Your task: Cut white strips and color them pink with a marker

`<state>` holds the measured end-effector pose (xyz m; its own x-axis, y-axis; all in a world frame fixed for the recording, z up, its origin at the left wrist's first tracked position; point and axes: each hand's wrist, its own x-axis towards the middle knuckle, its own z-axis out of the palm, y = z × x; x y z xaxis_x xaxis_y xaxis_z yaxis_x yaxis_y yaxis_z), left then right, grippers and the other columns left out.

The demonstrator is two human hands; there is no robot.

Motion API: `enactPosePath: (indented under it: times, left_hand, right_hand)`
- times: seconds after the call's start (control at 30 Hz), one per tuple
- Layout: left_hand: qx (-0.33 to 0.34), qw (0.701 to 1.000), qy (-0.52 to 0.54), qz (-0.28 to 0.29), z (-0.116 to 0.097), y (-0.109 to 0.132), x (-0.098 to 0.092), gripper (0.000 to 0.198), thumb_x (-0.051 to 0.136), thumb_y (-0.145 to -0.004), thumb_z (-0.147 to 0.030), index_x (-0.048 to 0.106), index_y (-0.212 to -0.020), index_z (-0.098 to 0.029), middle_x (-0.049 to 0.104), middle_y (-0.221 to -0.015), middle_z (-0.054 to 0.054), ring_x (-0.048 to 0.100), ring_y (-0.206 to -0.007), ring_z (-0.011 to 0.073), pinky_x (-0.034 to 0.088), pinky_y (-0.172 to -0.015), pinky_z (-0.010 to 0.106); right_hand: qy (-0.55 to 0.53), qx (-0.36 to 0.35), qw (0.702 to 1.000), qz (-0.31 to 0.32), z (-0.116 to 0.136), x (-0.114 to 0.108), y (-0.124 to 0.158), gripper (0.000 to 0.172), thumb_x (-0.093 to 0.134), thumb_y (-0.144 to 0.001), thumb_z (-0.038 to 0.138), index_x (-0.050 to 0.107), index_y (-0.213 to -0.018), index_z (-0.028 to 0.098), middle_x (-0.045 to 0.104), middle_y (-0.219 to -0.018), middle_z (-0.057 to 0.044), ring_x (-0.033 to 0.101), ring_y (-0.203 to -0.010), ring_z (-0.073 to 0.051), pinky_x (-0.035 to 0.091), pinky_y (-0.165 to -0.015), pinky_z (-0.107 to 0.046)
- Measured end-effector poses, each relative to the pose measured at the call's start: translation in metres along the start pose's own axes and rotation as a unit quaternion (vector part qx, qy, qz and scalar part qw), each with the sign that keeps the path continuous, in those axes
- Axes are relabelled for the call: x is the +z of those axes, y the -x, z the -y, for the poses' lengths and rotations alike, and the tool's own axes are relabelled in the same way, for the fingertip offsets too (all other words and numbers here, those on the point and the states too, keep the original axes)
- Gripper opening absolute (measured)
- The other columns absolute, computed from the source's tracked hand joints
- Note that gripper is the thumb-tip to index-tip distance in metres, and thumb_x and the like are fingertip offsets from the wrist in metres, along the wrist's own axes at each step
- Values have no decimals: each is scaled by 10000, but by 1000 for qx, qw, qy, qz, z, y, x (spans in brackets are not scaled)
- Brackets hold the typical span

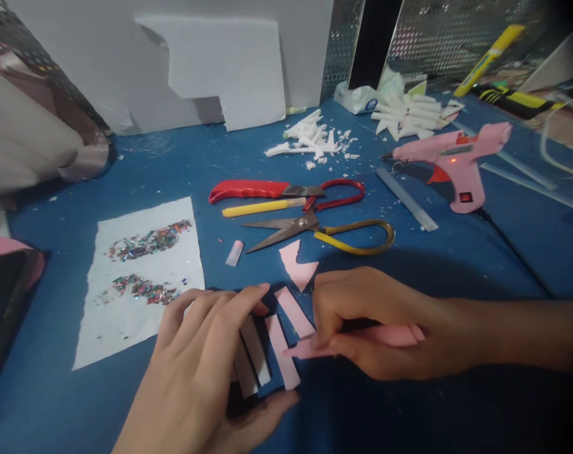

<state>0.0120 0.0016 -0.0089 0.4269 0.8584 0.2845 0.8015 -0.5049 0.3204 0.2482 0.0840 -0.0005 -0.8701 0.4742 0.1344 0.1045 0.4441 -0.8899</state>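
Observation:
My right hand (pixel 362 321) is closed round a pink pen (pixel 385 336), a thick one with a tapered tip. That tip touches a pink strip (pixel 279 347) lying flat on the blue table. Just above it is a shorter pink strip (pixel 293 312). My left hand (pixel 205 353) arches over the table left of the pen, thumb and fingers apart. Under its palm and fingers, pale strips (pixel 255 353) show in part; the rest of them is hidden. A torn pink scrap (pixel 298 266) lies beyond the strips.
Beyond my hands lie scissors (pixel 305 224), a red-handled cutter (pixel 248 189) and a yellow stick (pixel 262 207). Glitter bits cover parts of a white paper (pixel 144 337) at left. A pink glue gun (pixel 456 157), its light lit, stands right. White scraps (pixel 314 135) lie behind.

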Motion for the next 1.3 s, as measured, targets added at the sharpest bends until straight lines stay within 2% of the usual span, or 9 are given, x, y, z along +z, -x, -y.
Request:
enactPosePath:
  times: [0.2, 0.4, 0.6, 0.9, 1.13, 1.3]
  left_hand:
    - [-14, 1000, 7, -5, -2, 0, -1, 709, 672, -788, -430, 367, -1357, -137, 588, -1076, 93, 494, -998, 250, 337, -924, 450]
    - [-4, 1000, 14, 0, 0, -2, 1, 743, 708, -762, -400, 362, -1358, -121, 600, -1081, 103, 513, -985, 253, 337, -917, 462]
    - [11, 1000, 17, -4, 3, 1, 1, 798, 725, -751, -449, 354, -1370, -110, 600, -1090, 103, 510, -987, 256, 338, -904, 452]
    - [16, 1000, 16, -4, 3, 0, 0, 785, 712, -764, -455, 354, -1368, -105, 587, -1132, 112, 491, -1004, 253, 315, -933, 450]
    - [2, 1000, 19, 0, 1, 1, 0, 745, 710, -772, -422, 366, -1360, -121, 596, -1097, 93, 496, -1008, 251, 308, -953, 447]
    - [5, 1000, 19, 3, 3, 0, 0, 746, 702, -781, -419, 353, -1364, -111, 591, -1117, 107, 504, -1006, 248, 292, -972, 461]
  right_hand:
    - [-2, -8, 999, 42, 0, -1, 0, 166, 541, -873, 203, 502, -719, 157, 570, -702, 5, 490, -693, -110, 372, -647, -235]
    - [-13, -5, 998, 65, 0, -2, 1, 115, 560, -790, 108, 507, -698, 152, 562, -682, 21, 485, -687, -101, 373, -636, -223]
    - [-87, 45, 995, 3, 2, -5, -1, 201, 477, -937, 180, 517, -744, 139, 561, -752, 1, 522, -692, -85, 406, -630, -202]
    - [-26, 78, 996, -30, 2, -1, 1, 160, 493, -961, 266, 525, -857, 149, 531, -798, -9, 471, -708, -103, 390, -647, -224]
    - [-17, 44, 999, 20, 5, -3, -1, 228, 456, -922, 159, 431, -696, 160, 488, -708, 17, 445, -636, -78, 369, -604, -199]
    - [-37, 28, 997, 57, 3, -6, 1, 201, 443, -930, 152, 553, -763, 136, 572, -724, -3, 523, -716, -104, 401, -662, -217]
